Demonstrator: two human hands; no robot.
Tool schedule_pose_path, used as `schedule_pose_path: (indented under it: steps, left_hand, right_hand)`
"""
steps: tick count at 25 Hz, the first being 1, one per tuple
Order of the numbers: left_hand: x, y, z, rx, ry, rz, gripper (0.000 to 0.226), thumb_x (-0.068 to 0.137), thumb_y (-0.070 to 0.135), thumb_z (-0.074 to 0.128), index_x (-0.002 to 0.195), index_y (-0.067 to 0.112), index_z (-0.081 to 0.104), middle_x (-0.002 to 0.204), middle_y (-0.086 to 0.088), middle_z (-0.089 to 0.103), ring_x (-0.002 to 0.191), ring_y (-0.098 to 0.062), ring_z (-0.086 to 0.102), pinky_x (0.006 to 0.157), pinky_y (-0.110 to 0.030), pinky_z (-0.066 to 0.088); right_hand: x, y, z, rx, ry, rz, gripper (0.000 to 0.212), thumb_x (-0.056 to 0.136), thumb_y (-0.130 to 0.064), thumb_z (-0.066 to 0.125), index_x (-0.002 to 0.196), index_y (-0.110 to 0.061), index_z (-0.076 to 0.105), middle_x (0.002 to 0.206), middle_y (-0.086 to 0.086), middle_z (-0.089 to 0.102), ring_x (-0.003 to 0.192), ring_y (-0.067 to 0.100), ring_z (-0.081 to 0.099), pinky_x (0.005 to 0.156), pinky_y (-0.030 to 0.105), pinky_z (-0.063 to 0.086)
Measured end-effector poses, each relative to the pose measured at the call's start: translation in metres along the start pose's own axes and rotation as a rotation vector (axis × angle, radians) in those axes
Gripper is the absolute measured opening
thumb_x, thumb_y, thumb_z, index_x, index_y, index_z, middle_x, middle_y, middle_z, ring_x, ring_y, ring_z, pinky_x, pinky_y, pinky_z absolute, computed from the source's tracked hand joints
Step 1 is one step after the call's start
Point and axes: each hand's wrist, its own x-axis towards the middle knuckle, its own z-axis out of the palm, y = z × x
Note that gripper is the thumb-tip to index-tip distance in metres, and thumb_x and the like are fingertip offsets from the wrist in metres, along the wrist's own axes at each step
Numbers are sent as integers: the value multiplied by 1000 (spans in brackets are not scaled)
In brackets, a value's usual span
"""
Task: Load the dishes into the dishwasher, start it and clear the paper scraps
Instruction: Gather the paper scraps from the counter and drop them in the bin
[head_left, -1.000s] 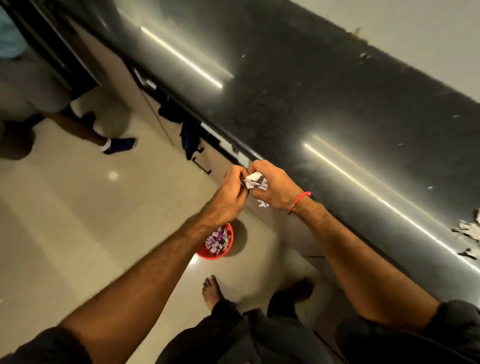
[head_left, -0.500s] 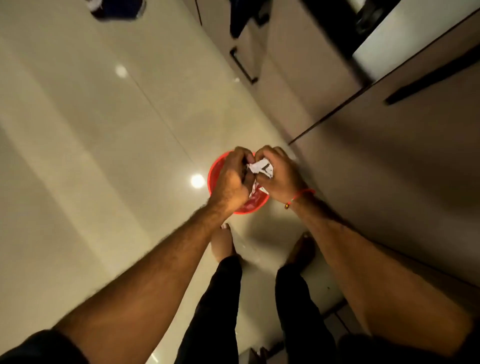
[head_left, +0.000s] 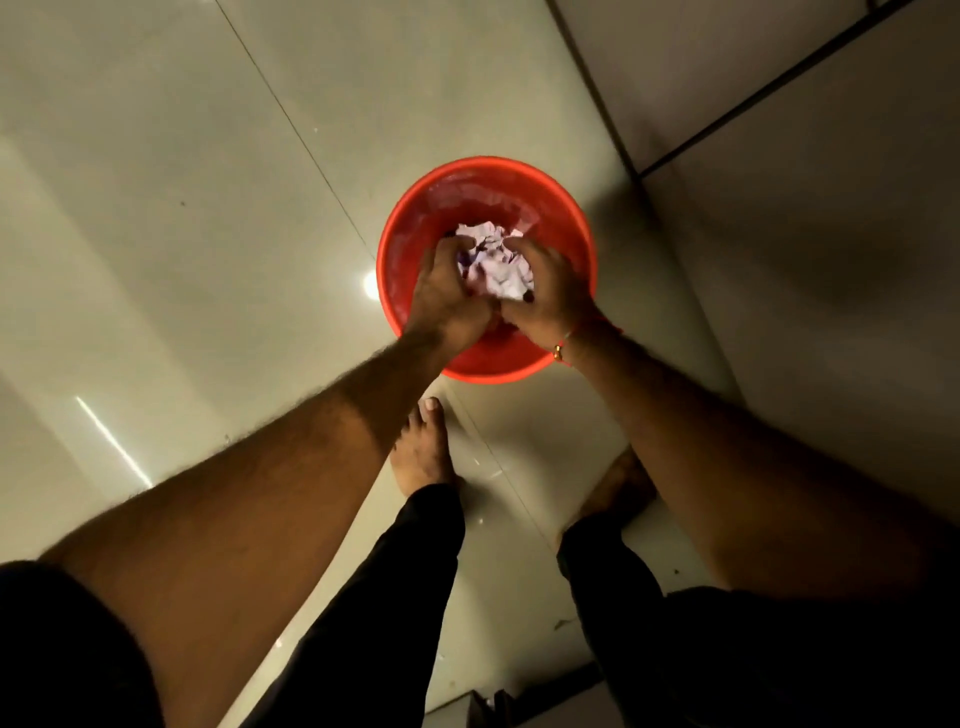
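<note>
A round red bin (head_left: 415, 218) stands on the pale tiled floor right below me. Crumpled white and purple paper scraps (head_left: 496, 260) show between my two hands over the bin's mouth. My left hand (head_left: 447, 296) curls around the scraps from the left. From the right, my right hand (head_left: 550, 296), with a red thread band at the wrist, cups the same wad. The palms hide the lower part of the paper and the bin's bottom.
Beige cabinet fronts (head_left: 805, 208) rise along the right, close to the bin. My bare feet (head_left: 423, 452) stand just behind it on the glossy floor tiles (head_left: 182, 234).
My view has swung from the dark counter down to the floor. Both hands have carried the paper wad down from the counter edge to the red bin's mouth.
</note>
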Motion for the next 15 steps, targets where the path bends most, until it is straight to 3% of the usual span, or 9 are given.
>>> schedule_pose_path:
  steps: [2, 5, 8, 9, 11, 13, 14, 15]
  left_hand:
    - [-10, 5, -7, -14, 9, 19, 72, 74, 7, 77, 138, 20, 47, 140, -5, 50, 119, -18, 53, 97, -24, 44]
    - [-43, 34, -22, 18, 22, 120, 74, 75, 2, 75, 142, 12, 44, 144, -6, 44, 124, -16, 47, 103, -22, 41]
    - [-87, 67, -43, 1, 7, 182, 82, 74, 14, 76, 146, 9, 39, 152, -8, 34, 138, -27, 41, 114, -44, 41]
    - [-101, 80, -49, 0, 6, 199, 87, 72, 24, 78, 148, 8, 38, 155, -12, 32, 141, -32, 38, 115, -45, 39]
    - [-137, 115, -68, 7, -3, 226, 93, 70, 33, 79, 149, 6, 39, 156, -17, 29, 143, -30, 35, 115, -32, 36]
    - [-179, 160, -88, -8, -21, 200, 87, 69, 27, 76, 147, 9, 43, 155, -17, 32, 138, -23, 38, 109, -12, 33]
    - [-201, 182, -100, 2, -22, 208, 84, 67, 30, 71, 145, 12, 45, 154, -17, 34, 137, -24, 39, 111, -15, 34]
    - [-224, 205, -110, 10, -27, 232, 82, 67, 32, 66, 144, 14, 46, 154, -17, 33, 139, -27, 38, 115, -26, 36]
  right_hand:
    - [-11, -7, -12, 26, 0, 6, 73, 74, -19, 73, 142, -8, 47, 142, 18, 48, 134, 30, 44, 112, 33, 36]
    - [-42, -26, -38, 98, 12, -19, 69, 80, -9, 75, 143, -8, 46, 144, 12, 49, 134, 24, 46, 107, 20, 33]
    - [-85, -58, -67, 128, -6, -29, 72, 80, -12, 76, 145, -15, 45, 149, 6, 47, 134, 20, 47, 105, 19, 36]
    - [-100, -68, -76, 141, -3, -22, 73, 80, -10, 75, 145, -15, 44, 149, 6, 46, 134, 19, 47, 104, 17, 35]
    - [-139, -99, -103, 154, 42, -21, 72, 80, -9, 76, 145, -16, 46, 146, 6, 49, 131, 18, 49, 104, 17, 36]
    - [-183, -135, -134, 169, 76, 12, 70, 81, -16, 78, 143, -21, 48, 141, -1, 51, 124, 11, 51, 104, 20, 39]
    - [-206, -153, -151, 166, 78, 23, 68, 82, -18, 78, 143, -21, 48, 139, -4, 52, 121, 9, 51, 105, 22, 40]
    - [-230, -173, -169, 153, 81, 21, 65, 83, -17, 76, 143, -20, 49, 138, -2, 53, 119, 9, 51, 105, 23, 41]
